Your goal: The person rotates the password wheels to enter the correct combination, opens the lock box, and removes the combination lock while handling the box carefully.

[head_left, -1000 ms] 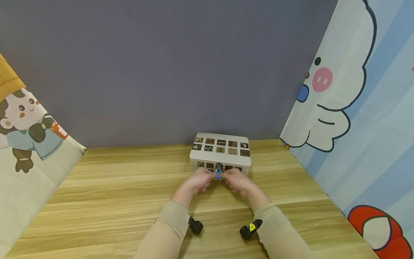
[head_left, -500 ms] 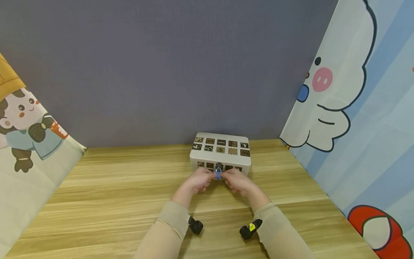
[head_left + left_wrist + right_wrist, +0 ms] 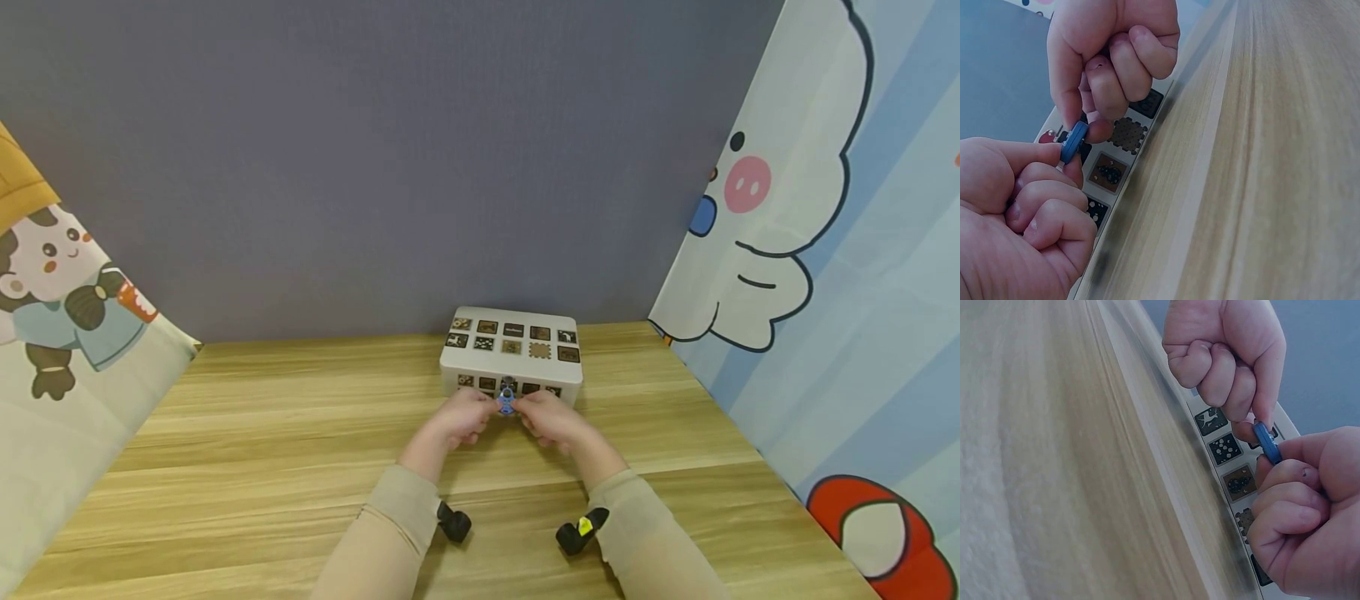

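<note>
A small blue padlock with a metal shackle hangs at the metal clasp on the front of a white box. My left hand pinches the padlock's left side between thumb and index finger. From the other side my right hand pinches it the same way. The left wrist view shows the padlock edge-on between both sets of fingertips, the other fingers curled in. Much of its face is covered by fingers there. In the right wrist view the blue padlock body also appears edge-on.
The box bears rows of small dark square pictures on its lid and front. It stands on a wood-grain table near the grey back wall. Printed cartoon cloths hang at the left and right.
</note>
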The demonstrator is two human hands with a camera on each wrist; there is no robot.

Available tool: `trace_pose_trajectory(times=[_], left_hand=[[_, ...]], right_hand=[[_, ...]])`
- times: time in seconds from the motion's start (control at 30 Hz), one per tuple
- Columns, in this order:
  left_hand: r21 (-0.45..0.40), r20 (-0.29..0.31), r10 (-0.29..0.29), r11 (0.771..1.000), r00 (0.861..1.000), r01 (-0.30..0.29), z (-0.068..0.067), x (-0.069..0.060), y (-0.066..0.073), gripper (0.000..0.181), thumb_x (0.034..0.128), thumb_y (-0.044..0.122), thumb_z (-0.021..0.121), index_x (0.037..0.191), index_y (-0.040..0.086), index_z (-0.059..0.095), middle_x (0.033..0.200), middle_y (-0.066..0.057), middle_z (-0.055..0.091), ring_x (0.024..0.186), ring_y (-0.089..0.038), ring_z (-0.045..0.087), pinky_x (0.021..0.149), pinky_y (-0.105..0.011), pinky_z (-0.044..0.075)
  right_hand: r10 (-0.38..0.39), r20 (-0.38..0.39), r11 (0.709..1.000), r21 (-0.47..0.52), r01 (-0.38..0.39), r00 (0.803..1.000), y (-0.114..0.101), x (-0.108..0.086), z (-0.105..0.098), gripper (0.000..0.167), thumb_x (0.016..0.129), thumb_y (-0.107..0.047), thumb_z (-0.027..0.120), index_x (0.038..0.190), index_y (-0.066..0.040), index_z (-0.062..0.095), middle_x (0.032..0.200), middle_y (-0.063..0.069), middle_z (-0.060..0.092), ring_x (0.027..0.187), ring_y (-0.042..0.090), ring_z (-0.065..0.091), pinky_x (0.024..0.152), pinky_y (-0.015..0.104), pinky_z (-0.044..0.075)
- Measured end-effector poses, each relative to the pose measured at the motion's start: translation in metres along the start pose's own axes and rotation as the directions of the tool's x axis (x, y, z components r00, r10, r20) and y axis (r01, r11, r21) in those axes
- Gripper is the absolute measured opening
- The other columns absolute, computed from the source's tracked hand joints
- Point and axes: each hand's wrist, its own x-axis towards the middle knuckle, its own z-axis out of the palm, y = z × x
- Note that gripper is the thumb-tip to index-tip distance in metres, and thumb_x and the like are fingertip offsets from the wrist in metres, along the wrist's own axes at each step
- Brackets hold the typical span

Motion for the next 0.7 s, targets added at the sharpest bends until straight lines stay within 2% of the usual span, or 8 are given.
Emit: trace_pose_trajectory(times=[0.2, 0.33, 0.57, 0.7], left_hand=[[0.003, -0.002, 0.000, 1.000, 1.000, 0.000, 0.000, 0.000, 0.000, 0.029, 0.1026, 0.016, 0.055, 0.108, -0.010, 0.068, 0.054, 0.008, 0.032, 0.045, -0.007, 0.029, 0.042, -0.020, 0.029], [0.006, -0.008, 0.001, 1.000, 1.000, -0.001, -0.001, 0.000, 0.000, 0.028, 0.1022, 0.016, 0.056, 0.109, -0.007, 0.070, 0.054, 0.008, 0.034, 0.045, -0.007, 0.030, 0.042, -0.020, 0.030], [0.015, -0.012, 0.016, 1.000, 1.000, -0.015, -0.001, 0.000, -0.002, 0.028, 0.1019, 0.017, 0.057, 0.108, -0.008, 0.070, 0.053, 0.008, 0.032, 0.044, -0.007, 0.029, 0.041, -0.020, 0.031], [0.016, -0.014, 0.015, 1.000, 1.000, -0.014, -0.001, 0.000, -0.001, 0.029, 0.1017, 0.017, 0.058, 0.108, -0.008, 0.070, 0.053, 0.008, 0.032, 0.044, -0.007, 0.030, 0.041, -0.020, 0.031]], right_hand=[[0.006, 0.002, 1.000, 0.005, -0.006, 1.000, 0.000, 0.000, -0.001, 0.035, 0.106, -0.023, 0.051, 0.082, 0.001, 0.057, 0.054, -0.005, 0.034, 0.044, 0.009, 0.026, 0.040, 0.022, 0.025], [0.010, -0.008, 1.000, 0.005, -0.010, 1.000, -0.001, -0.001, -0.004, 0.038, 0.106, -0.027, 0.052, 0.088, 0.005, 0.061, 0.055, -0.005, 0.035, 0.045, 0.009, 0.026, 0.040, 0.023, 0.024], [0.013, -0.097, 1.000, 0.016, -0.012, 0.995, 0.002, 0.000, -0.010, 0.033, 0.105, -0.030, 0.055, 0.108, -0.004, 0.074, 0.054, -0.005, 0.034, 0.045, 0.009, 0.025, 0.040, 0.023, 0.024], [0.006, -0.126, 1.000, 0.010, -0.005, 0.992, 0.003, 0.001, -0.013, 0.032, 0.104, -0.031, 0.057, 0.105, -0.004, 0.075, 0.053, -0.006, 0.033, 0.045, 0.009, 0.027, 0.040, 0.023, 0.026]])
